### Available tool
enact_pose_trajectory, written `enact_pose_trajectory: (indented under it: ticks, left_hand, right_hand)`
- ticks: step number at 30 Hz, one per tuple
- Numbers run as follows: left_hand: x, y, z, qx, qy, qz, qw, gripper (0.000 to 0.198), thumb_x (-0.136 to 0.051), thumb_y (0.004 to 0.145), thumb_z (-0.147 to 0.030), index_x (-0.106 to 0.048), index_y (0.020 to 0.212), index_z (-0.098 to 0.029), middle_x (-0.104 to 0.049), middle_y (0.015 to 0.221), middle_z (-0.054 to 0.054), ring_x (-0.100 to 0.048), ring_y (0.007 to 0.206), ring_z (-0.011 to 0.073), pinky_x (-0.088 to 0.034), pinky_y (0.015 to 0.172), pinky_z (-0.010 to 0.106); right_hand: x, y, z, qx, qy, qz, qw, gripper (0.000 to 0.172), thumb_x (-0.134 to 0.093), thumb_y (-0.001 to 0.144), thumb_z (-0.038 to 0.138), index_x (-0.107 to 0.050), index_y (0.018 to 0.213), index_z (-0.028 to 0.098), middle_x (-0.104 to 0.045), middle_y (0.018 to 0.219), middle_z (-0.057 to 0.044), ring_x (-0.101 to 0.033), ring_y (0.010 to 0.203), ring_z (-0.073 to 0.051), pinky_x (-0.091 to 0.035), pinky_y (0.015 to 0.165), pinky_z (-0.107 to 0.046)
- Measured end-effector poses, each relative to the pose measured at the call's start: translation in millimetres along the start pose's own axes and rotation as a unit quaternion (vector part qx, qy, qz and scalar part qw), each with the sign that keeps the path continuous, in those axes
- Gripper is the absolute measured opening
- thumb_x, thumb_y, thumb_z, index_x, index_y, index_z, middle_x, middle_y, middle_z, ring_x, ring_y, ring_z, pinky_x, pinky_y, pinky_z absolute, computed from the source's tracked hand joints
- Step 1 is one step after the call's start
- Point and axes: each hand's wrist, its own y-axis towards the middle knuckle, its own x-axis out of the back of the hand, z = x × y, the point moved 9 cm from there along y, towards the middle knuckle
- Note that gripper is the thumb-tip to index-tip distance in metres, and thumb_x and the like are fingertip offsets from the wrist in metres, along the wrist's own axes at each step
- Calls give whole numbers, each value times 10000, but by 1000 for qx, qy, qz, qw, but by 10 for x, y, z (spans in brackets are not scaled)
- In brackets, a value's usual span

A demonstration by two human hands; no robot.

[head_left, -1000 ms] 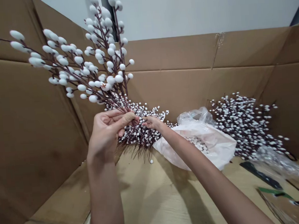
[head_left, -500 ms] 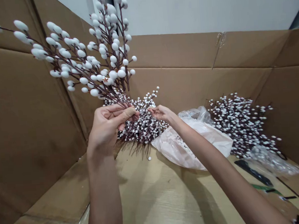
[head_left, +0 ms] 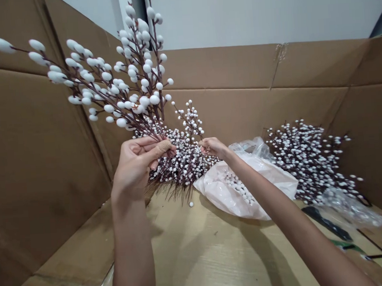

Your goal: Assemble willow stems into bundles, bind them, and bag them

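Note:
My left hand [head_left: 142, 157] is closed round the thin brown stems of a bunch of artificial berry branches [head_left: 108, 87], whose white berries fan out up and to the left. A strip of tan tape or bandage covers its thumb. Over the pile of berry stems [head_left: 180, 170] on the table, my right hand [head_left: 212, 146] pinches a single berry stem [head_left: 189, 119], which stands nearly upright above its fingers. The lower end of that stem is lost among the others.
A white plastic bag [head_left: 220, 193] with loose white berries lies right of the pile. Another heap of berry stems [head_left: 306, 156] rests farther right, beside clear plastic wrap [head_left: 352, 205] and a black strip-like object [head_left: 327, 224]. Cardboard walls [head_left: 221, 71] surround the table [head_left: 199, 255].
My right hand has moved slightly right, and a berry stem now rises from its fingers above the pile. The bunch in my left hand sits a little lower in view.

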Motion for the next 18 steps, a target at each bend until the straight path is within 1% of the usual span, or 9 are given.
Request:
enact_pose_trajectory:
  ticks: [4,7,13,18]
  left_hand:
    - [-9,4,24,9,0,-1,1000,107,-792,615,-235,-728,662,-164,-707,638,47,-624,595,118,-339,394,183]
    - [-30,-3,20,5,0,3,1000,101,-794,621,-239,-727,648,-168,-701,629,39,-613,587,115,-333,401,193]
    - [-57,-19,16,12,-10,23,1000,79,-787,677,-228,-730,676,-174,-709,650,17,-610,606,112,-319,415,208]
    - [-7,4,16,2,-11,15,1000,89,-787,660,-226,-723,651,-164,-701,639,27,-620,607,113,-387,451,199]
  right_hand:
    - [132,-29,70,7,-39,-25,999,217,-557,930,297,-597,1049,121,-629,954,-49,-616,745,-116,-539,638,-263]
    - [175,-33,129,14,-60,-32,998,205,-559,929,294,-602,1022,117,-629,927,-47,-608,717,-106,-532,618,-247]
    - [120,-57,227,52,-80,-23,995,188,-538,940,297,-604,999,132,-626,897,-30,-591,682,-93,-520,595,-234]
    - [42,-72,242,63,-92,1,994,176,-531,945,290,-602,950,129,-608,806,-3,-547,586,-64,-482,518,-192]
